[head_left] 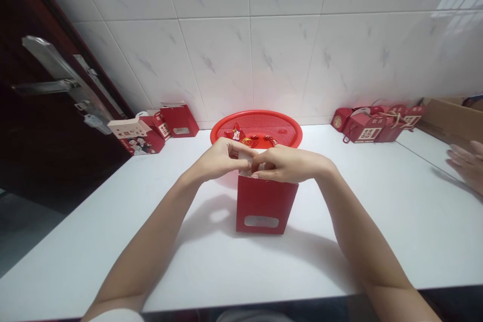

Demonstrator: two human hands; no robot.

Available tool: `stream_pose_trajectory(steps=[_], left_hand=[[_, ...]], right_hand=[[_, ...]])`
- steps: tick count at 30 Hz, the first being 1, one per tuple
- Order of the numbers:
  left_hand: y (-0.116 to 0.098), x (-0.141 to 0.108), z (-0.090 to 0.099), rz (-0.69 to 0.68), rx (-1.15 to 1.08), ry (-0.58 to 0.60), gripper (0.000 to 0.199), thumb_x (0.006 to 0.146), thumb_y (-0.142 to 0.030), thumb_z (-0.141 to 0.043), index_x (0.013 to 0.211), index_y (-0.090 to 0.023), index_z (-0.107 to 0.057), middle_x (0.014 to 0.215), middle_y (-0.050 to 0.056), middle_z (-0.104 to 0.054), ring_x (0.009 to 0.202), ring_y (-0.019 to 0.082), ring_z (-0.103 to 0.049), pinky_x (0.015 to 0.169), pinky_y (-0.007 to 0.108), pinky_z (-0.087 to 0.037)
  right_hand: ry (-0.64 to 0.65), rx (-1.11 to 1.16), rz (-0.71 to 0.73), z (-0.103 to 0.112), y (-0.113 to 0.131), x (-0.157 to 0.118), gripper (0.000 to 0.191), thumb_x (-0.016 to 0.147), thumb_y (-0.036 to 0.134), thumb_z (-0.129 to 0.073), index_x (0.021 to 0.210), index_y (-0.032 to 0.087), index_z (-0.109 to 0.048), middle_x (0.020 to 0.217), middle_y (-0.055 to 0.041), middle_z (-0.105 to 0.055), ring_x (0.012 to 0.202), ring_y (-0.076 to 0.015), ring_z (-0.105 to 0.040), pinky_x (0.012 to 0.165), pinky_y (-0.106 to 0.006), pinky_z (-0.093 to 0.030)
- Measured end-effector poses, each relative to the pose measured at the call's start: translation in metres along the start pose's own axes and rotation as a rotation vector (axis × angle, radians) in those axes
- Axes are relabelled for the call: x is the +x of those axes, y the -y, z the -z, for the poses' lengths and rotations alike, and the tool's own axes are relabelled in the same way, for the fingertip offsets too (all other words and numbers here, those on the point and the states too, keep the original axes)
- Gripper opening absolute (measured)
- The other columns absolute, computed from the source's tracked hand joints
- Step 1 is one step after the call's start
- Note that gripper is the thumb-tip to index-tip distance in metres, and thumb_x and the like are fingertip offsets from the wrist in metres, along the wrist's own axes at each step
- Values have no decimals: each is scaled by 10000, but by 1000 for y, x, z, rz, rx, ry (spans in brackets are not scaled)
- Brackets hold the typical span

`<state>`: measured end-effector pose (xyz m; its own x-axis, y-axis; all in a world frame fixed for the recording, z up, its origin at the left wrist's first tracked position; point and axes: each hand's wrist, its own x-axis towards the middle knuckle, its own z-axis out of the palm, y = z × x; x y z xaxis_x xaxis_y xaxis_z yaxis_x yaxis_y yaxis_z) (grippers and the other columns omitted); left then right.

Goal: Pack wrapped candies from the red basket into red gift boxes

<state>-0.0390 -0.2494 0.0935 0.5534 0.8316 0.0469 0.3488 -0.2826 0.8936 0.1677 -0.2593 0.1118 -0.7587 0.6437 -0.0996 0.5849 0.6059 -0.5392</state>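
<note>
A red paper box (265, 202) with an oval window near its base stands upright on the white table. My left hand (225, 160) is at the left of its open top, fingers closed on the pale inner edge. From the right, my right hand (284, 163) bends over the same opening with its fingers closed; the fingertips of both hands nearly meet there. Just behind the hands sits a red plastic basket (289, 123) holding small red and gold wrapped pieces (247, 142), partly hidden by my hands.
Red and cream boxes (139, 137) and a red windowed box (180, 121) stand at the back left by the door. Several red gift boxes (364, 128) and a cardboard box (449, 121) are at the back right. Another person's hand (468, 163) shows at the right edge.
</note>
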Motion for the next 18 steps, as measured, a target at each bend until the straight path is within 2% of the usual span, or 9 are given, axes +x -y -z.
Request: stream_pose_trajectory(steps=[4, 9, 11, 13, 15, 18], left_hand=[[1, 2, -1, -9, 36, -5, 290, 700, -163, -652, 929, -197, -826, 709, 18, -733, 681, 153, -645, 675, 264, -541], [3, 4, -1, -74, 104, -14, 232, 747, -271, -670, 907, -208, -825, 705, 20, -711, 655, 151, -599, 624, 270, -506], [5, 4, 0, -97, 141, -41, 209, 753, -294, -668, 870, -222, -826, 710, 19, -715, 665, 161, -608, 627, 277, -509], [7, 4, 1, -107, 178, -88, 193, 749, -301, -669, 840, -232, -824, 715, 19, -726, 690, 174, -632, 639, 276, -518], [10, 4, 2, -99, 211, -131, 193, 747, -311, -671, 837, -234, -824, 729, 23, -739, 718, 185, -654, 647, 271, -525], [14, 4, 3, -68, 251, -166, 218, 760, -319, -649, 859, -235, -824, 765, 27, -755, 754, 194, -672, 661, 268, -532]], right_hand=[[-21, -37, 17, 1, -2, 2, 218, 974, 290, -535, 931, 159, -703, 731, -10, -631, 594, -104, -478, 562, -254, -312], [-186, 10, 101, -3, -14, 7, 327, 987, 357, -516, 771, 154, -653, 617, 35, -499, 548, -85, -375, 551, -256, -271], [-281, 77, 138, -8, -18, 5, 354, 977, 397, -524, 743, 158, -639, 622, 33, -506, 559, -88, -397, 559, -254, -302], [-409, 187, 177, -13, -21, 1, 336, 955, 433, -555, 783, 161, -654, 704, 1, -601, 637, -113, -511, 616, -266, -397], [-576, 289, 193, -19, -23, -5, 310, 923, 466, -603, 863, 170, -673, 846, -41, -686, 783, -155, -617, 742, -312, -490], [-799, 344, 123, -28, -32, -17, 362, 850, 520, -689, 1013, 197, -670, 1075, -84, -707, 1012, -220, -656, 917, -407, -523]])
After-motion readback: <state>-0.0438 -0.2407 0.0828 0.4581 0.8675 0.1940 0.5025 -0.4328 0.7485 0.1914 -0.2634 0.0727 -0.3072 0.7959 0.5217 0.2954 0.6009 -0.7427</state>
